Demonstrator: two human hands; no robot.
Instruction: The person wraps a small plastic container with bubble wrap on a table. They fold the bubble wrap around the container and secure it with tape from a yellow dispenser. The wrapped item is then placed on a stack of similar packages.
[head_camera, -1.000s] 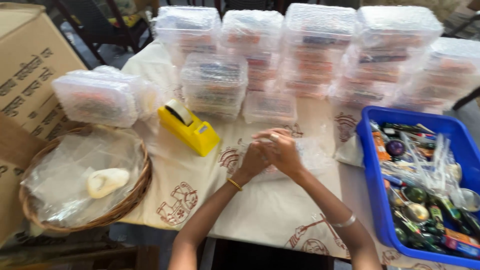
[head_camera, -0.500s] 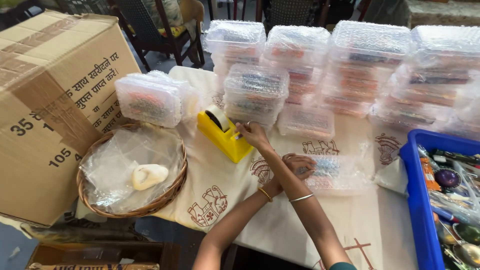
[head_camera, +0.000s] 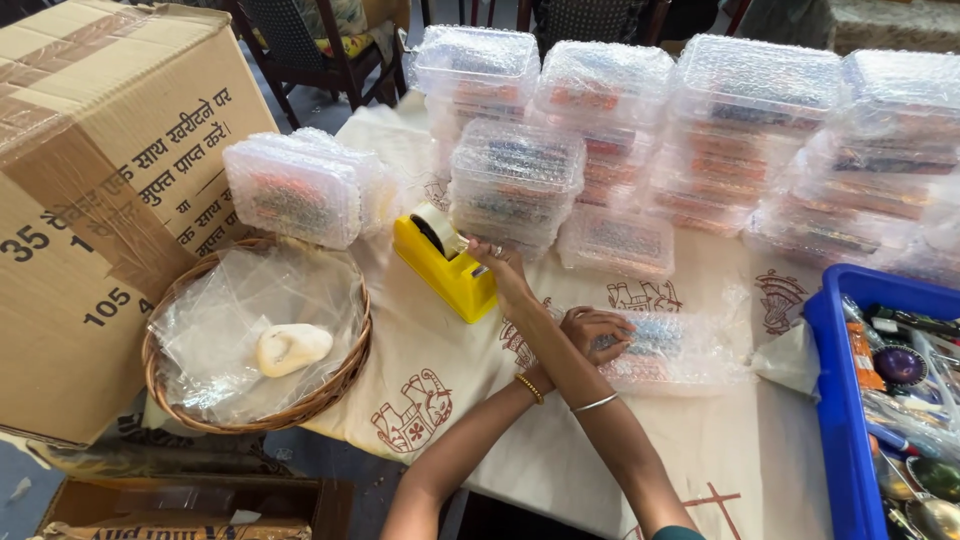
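while right fingers (head_camera: 490, 250) pinch one tape dispenser's (head_camera: 445, 265) tape, left hand (head_camera: 592, 332) grips one bubble-wrapped box (head_camera: 670, 350) (flat).

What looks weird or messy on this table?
Nothing is spilled or broken. The one odd thing is the person's crossed arms: the right hand reaches left to the yellow tape dispenser, while the left hand presses on the bubble-wrapped pack.

Brown cardboard box (head_camera: 95, 180) upper left, dark print. Bubble-wrapped clear packs (head_camera: 690, 130) stacked across top. One pack (head_camera: 670, 350) centre, flat on tabletop (head_camera: 560, 450).
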